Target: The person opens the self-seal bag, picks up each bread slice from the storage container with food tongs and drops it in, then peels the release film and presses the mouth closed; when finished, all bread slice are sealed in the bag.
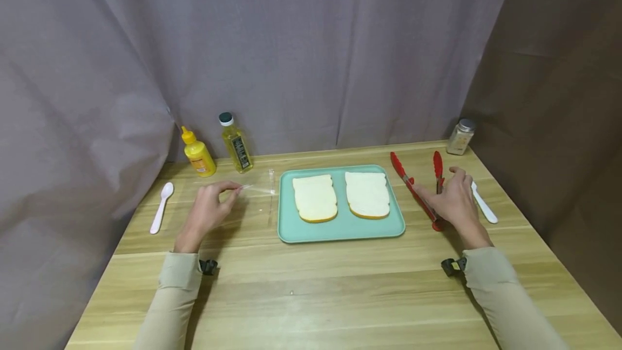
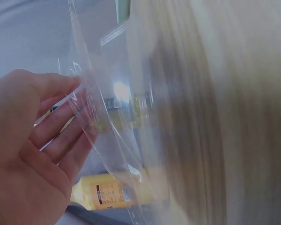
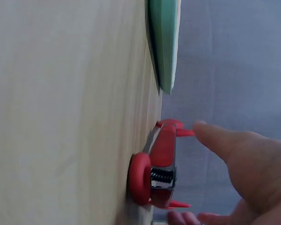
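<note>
My left hand [image 1: 210,208] pinches the edge of a clear plastic bag [image 2: 107,112] between thumb and fingertips, left of the green tray [image 1: 340,234]. The thin film stands up from the table in the left wrist view. Over on the right, my right hand [image 1: 455,202] is above a pair of red tongs [image 1: 417,194], thumb and fingers spread apart. In the right wrist view the tongs [image 3: 163,146] lie spread on the table, their spring end toward the camera. Two slices of bread [image 1: 315,199] lie side by side on the tray.
A yellow squeeze bottle [image 1: 199,159] and an oil bottle [image 1: 237,147] stand at the back left. The white spoon [image 1: 162,207] lies at the left edge. A seasoning jar [image 1: 460,138] and a white utensil [image 1: 485,205] are at the right. Grey curtains [image 1: 301,58] hang behind the table.
</note>
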`<state>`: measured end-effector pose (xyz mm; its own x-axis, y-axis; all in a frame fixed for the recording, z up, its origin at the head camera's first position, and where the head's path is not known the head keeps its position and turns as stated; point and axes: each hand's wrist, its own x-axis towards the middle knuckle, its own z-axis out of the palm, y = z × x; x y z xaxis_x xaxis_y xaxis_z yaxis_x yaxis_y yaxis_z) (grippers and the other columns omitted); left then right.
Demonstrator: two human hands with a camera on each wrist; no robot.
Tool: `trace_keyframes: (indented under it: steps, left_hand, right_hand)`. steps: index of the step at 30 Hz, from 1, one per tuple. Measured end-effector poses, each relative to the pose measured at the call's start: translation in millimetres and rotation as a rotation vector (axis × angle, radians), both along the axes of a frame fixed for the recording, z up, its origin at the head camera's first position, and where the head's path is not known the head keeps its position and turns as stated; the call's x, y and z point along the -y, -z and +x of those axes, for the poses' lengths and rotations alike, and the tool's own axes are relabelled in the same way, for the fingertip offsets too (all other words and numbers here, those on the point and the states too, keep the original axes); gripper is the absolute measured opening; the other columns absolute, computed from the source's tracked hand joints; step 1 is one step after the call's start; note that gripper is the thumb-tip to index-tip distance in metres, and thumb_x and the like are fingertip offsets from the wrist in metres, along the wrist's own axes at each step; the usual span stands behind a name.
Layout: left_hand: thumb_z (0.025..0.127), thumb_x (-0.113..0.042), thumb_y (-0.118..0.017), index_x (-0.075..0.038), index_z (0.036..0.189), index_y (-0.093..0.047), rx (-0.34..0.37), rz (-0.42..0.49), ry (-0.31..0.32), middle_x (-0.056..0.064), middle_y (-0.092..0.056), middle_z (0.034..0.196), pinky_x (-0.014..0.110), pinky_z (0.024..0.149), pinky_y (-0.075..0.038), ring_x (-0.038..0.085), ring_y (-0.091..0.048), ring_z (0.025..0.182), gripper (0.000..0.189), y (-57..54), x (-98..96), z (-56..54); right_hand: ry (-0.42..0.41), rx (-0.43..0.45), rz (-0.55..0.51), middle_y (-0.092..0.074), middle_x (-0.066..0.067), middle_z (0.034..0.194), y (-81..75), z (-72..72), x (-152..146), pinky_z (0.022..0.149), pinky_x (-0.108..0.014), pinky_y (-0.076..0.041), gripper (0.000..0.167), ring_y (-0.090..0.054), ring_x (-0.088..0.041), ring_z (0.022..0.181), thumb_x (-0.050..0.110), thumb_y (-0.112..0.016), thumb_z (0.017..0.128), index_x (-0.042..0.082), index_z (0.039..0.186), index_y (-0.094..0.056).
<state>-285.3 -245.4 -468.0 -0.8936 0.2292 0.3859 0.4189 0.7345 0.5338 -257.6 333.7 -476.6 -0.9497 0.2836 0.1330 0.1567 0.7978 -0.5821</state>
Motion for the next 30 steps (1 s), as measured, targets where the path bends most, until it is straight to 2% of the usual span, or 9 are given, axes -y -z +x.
trace_keyframes:
  steps: [3,5,7,9,12,19,25,27,30]
  left_hand:
    - [0.104,-0.011,-0.073,-0.003,0.114,-0.082,-0.009,-0.002,0.006,0.016,-0.083,0.116,0.056,0.099,-0.064,0.037,-0.079,0.112,0.016,1.5,0.1,-0.8]
    - [0.104,-0.011,-0.073,-0.003,0.114,-0.082,-0.013,-0.006,0.009,0.016,-0.083,0.116,0.055,0.099,-0.064,0.037,-0.079,0.112,0.015,2.8,0.5,-1.0]
    - [0.104,-0.011,-0.074,-0.004,0.114,-0.082,-0.019,-0.008,0.008,0.015,-0.083,0.115,0.055,0.098,-0.064,0.036,-0.079,0.111,0.015,3.9,1.1,-1.2]
    - [0.103,-0.011,-0.074,-0.004,0.113,-0.082,-0.022,-0.005,0.007,0.015,-0.083,0.115,0.055,0.098,-0.064,0.036,-0.079,0.111,0.015,4.5,1.5,-1.3]
    - [0.103,-0.012,-0.074,-0.004,0.114,-0.082,-0.018,0.002,0.008,0.016,-0.083,0.115,0.055,0.098,-0.064,0.036,-0.079,0.110,0.015,4.4,1.5,-1.5]
    - [0.104,-0.013,-0.074,-0.004,0.114,-0.082,-0.010,0.014,0.020,0.015,-0.083,0.115,0.053,0.099,-0.064,0.034,-0.079,0.109,0.015,3.7,0.2,-2.4]
    - [0.103,-0.009,-0.074,-0.002,0.113,-0.081,-0.001,0.032,0.047,0.017,-0.082,0.114,0.053,0.101,-0.064,0.034,-0.079,0.108,0.014,4.5,-0.2,-2.6]
    - [0.103,-0.008,-0.073,-0.002,0.112,-0.081,-0.001,0.036,0.056,0.017,-0.082,0.114,0.052,0.101,-0.064,0.033,-0.079,0.108,0.014,5.2,0.2,-3.4]
    - [0.103,-0.007,-0.073,-0.001,0.112,-0.081,-0.003,0.045,0.063,0.017,-0.082,0.114,0.050,0.100,-0.065,0.033,-0.079,0.108,0.014,5.3,0.7,-3.7]
  right_hand:
    - [-0.037,0.106,-0.021,-0.038,-0.047,0.141,2.1,-1.4,-4,0.095,-0.069,-0.050,0.126,-0.049,-0.054,0.116,0.064,-0.079,0.091,-0.015,0.162,-0.012]
    - [-0.070,0.163,-0.012,-0.038,-0.047,0.143,2.9,-2.4,-5,0.099,-0.071,-0.050,0.126,-0.047,-0.055,0.120,0.065,-0.080,0.090,-0.018,0.159,-0.014]
    - [-0.097,0.205,0.005,-0.039,-0.045,0.139,2.6,-3.5,-4,0.094,-0.067,-0.053,0.123,-0.047,-0.054,0.117,0.066,-0.081,0.089,-0.020,0.154,-0.021]
    - [-0.109,0.225,0.038,-0.041,-0.041,0.133,2.1,-5.1,-3,0.083,-0.060,-0.055,0.119,-0.049,-0.050,0.108,0.068,-0.081,0.087,-0.020,0.147,-0.027]
    - [-0.101,0.242,0.060,-0.043,-0.036,0.127,1.4,-7.7,-3,0.072,-0.049,-0.053,0.116,-0.052,-0.045,0.099,0.071,-0.082,0.085,-0.017,0.141,-0.033]
    - [-0.104,0.243,0.076,-0.048,-0.032,0.115,2.7,-12.5,-9,0.064,-0.042,-0.050,0.111,-0.055,-0.041,0.088,0.073,-0.081,0.084,-0.015,0.134,-0.037]
    - [-0.134,0.255,0.052,-0.054,-0.024,0.100,3.7,-11.1,-13,0.057,-0.034,-0.046,0.109,-0.056,-0.031,0.077,0.080,-0.072,0.088,-0.013,0.134,-0.037]
    - [-0.144,0.245,0.047,-0.054,-0.023,0.095,3.0,-10.6,-13,0.055,-0.033,-0.046,0.109,-0.057,-0.029,0.073,0.079,-0.070,0.089,-0.015,0.135,-0.037]
    - [-0.158,0.214,0.045,-0.053,-0.017,0.087,1.6,-8.3,-10,0.054,-0.033,-0.045,0.104,-0.057,-0.026,0.069,0.079,-0.070,0.089,-0.013,0.128,-0.043]
